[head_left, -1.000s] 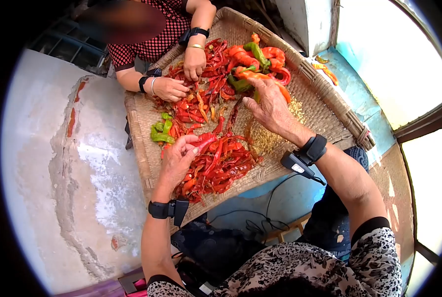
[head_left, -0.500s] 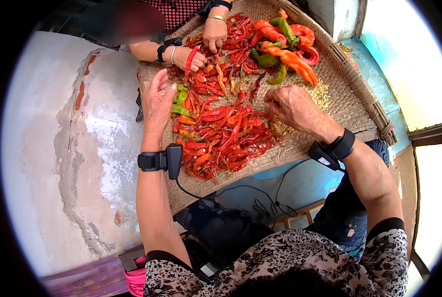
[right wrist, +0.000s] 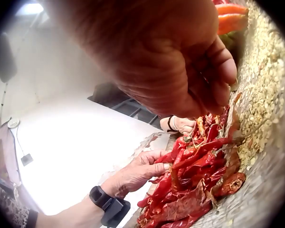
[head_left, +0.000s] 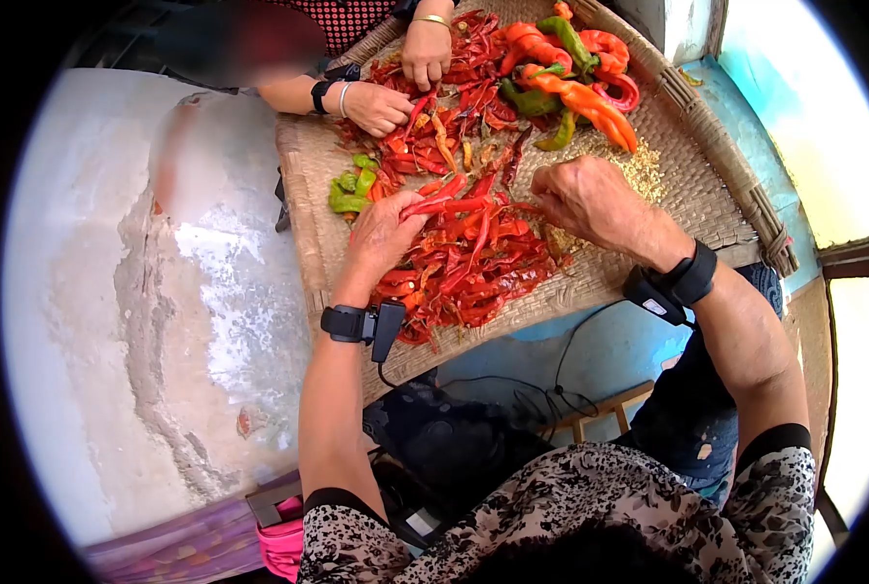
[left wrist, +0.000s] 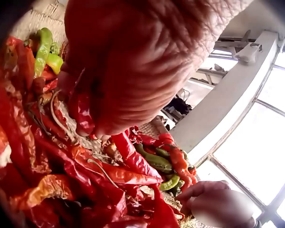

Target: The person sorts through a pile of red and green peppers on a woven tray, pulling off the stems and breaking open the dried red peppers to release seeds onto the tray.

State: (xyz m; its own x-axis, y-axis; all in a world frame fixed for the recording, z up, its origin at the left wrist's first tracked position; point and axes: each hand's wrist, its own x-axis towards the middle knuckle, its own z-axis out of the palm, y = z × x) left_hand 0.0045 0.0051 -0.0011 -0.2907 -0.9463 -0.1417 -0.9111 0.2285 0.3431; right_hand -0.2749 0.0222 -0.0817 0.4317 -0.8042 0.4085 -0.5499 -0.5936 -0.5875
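the red pepper (head_left: 443, 205) at the left hand (head_left: 384, 234) is slim, bright red and glossy, its skin creased. it sits along the far side of a loose heap of red peppers (head_left: 473, 268), wrinkled and flattened, on a woven tray (head_left: 687, 185). the left thumb and fingers are nearly closed, pinching the pepper between them. the right hand (head_left: 595, 200) is apart from it, above the tray beside the heap, with fingers bent in toward the palm; whether they pinch anything i cannot tell.

the right wrist view shows the left thumb lying along the pepper, a grip seen only from above in the head view. it also brings the pale seeds (right wrist: 263, 85) close enough to pick out singly. the left wrist view shows thin curled stems and a crumpled orange pepper (left wrist: 50, 190) low in the heap. both of the other person's hands (head_left: 426, 54) (head_left: 376, 107), busy among the far peppers, show in the head view, while the right wrist view catches one.

green peppers (head_left: 351, 185) lie near the tray's left edge, close to the left hand. larger red, orange and green peppers (head_left: 580, 102) crowd beyond the right hand. bare weave runs from the seeds to the thick right rim (head_left: 741, 185), and a narrow strip borders the heap at the front.
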